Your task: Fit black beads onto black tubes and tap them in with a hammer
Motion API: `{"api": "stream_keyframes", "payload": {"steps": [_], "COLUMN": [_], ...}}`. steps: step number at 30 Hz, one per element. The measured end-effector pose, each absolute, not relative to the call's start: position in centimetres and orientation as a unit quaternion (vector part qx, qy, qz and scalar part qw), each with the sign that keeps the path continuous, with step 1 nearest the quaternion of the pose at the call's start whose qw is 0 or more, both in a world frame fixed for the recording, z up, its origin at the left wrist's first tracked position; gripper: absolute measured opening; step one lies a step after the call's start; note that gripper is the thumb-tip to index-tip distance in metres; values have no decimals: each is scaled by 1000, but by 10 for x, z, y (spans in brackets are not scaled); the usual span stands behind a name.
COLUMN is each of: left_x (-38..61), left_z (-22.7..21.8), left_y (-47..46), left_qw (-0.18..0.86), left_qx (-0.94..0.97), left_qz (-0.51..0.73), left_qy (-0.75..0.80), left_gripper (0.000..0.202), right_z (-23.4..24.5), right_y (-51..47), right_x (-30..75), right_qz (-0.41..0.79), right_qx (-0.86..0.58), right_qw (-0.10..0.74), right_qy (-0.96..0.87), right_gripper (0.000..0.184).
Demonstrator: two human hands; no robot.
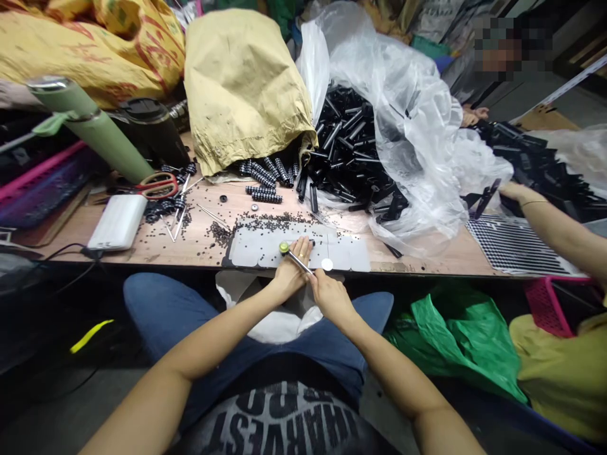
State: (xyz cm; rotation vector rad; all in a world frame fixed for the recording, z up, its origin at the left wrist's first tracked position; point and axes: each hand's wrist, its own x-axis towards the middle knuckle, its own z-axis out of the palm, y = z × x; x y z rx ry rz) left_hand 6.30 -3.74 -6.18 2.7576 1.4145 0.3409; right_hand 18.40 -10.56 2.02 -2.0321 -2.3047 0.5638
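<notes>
My left hand is at the table's front edge, fingers closed around one end of a thin metal rod that has a small yellow-green cap at its far tip. My right hand pinches the near end of the same rod. Both hands hover over a grey sheet of flat pads, beside a small white disc. Tiny black beads are scattered just beyond the sheet, and several stacked black bead rolls lie further back.
A clear plastic bag spills black tubes; a tan paper sack stands behind. Left: white power bank, red scissors, green bottle. A co-worker's arm reaches in at right over a striped tray.
</notes>
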Motion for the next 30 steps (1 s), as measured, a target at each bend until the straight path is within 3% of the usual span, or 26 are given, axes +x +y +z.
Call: {"api": "stream_keyframes", "payload": {"steps": [5,10,13,15,18,25,28,30], "left_x": [57,30,4,-11,-24,-23,-24,-23], "left_z": [-37,-6,-2,-8,-22,-41,-45,-46], "left_y": [-33,-8,53,97,139,137,131,129], "left_qw": [62,138,76,33,-6,-50,-27,-13], "left_qx": [868,857,789,797,819,834,831,830], "left_qz": [94,126,168,131,68,102,113,115], "left_qy": [484,480,586,589,569,539,544,545], "left_gripper": [44,27,34,33,31,29,34,33], "right_z": [19,-1,-13,-14,-11,-9,-8,-7], "right_y": [-91,-71,-53,-30,20,112,106,93], "right_x": [206,268,289,282,246,179,188,195], "right_qz": [132,56,-2,-20,3,36,118,265], "right_qx": [-710,-785,-755,-699,-642,-726,-720,-670], "right_qw": [46,23,109,191,228,105,198,306], "right_qy": [-690,-616,-646,-688,-732,-679,-654,-622], "right_gripper": [35,35,31,29,25,21,18,17]}}
